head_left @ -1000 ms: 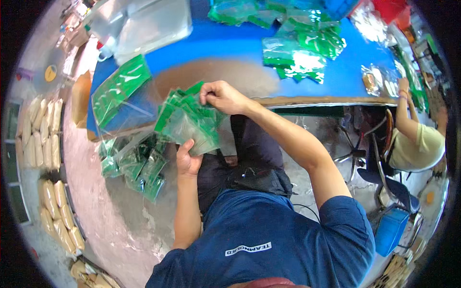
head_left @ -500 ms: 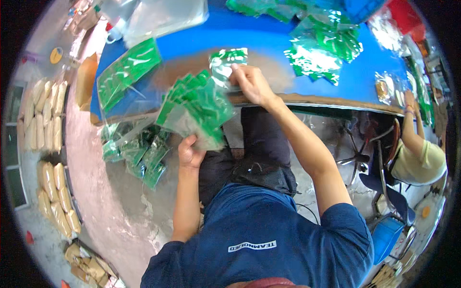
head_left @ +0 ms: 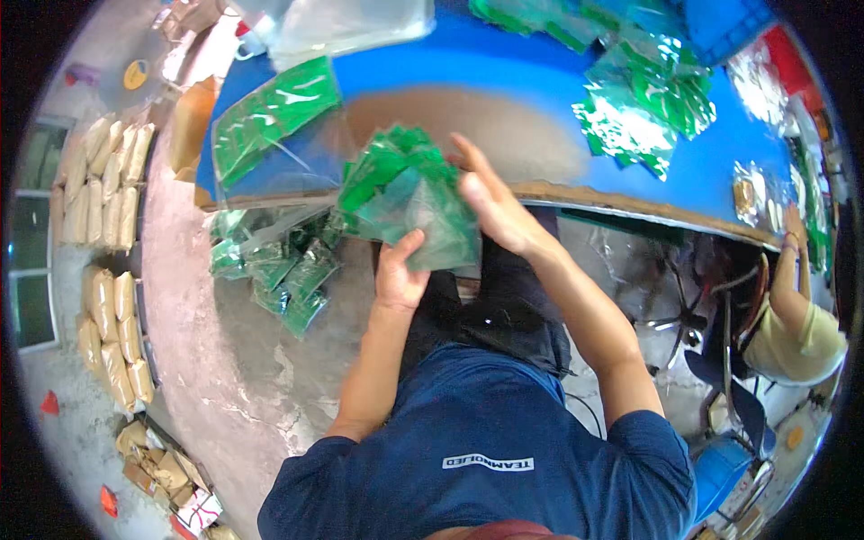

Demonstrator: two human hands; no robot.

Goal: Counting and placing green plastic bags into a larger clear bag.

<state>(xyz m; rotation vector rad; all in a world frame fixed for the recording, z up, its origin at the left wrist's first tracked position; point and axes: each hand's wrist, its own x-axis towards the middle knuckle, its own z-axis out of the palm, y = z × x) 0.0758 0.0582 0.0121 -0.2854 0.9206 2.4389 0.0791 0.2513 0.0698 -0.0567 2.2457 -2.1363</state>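
Note:
My left hand [head_left: 401,274] grips a fanned stack of green and clear plastic packets [head_left: 409,193] by its lower end, over my lap at the table's front edge. The thumb lies on top of the stack. Beside the stack's right side is my right hand [head_left: 490,198], its fingers stretched out and apart; whether they touch the packets I cannot tell. A larger clear bag with green contents [head_left: 277,117] lies on the table to the left of the stack. Farther right on the table is a pile of shiny green packets [head_left: 643,108].
The blue table [head_left: 504,58] has a worn brown patch in front of me. More green packets [head_left: 274,270] hang or lie below its left edge. Clear plastic sheets [head_left: 351,27] lie at the back. A co-worker [head_left: 792,337] sits at right, near a swivel chair base [head_left: 675,315]. Tan sacks [head_left: 108,180] stand left.
The single green packet under my right hand on the table is no longer there. My right hand has come back beside the stack and its fingers have opened. The whole view has shifted slightly.

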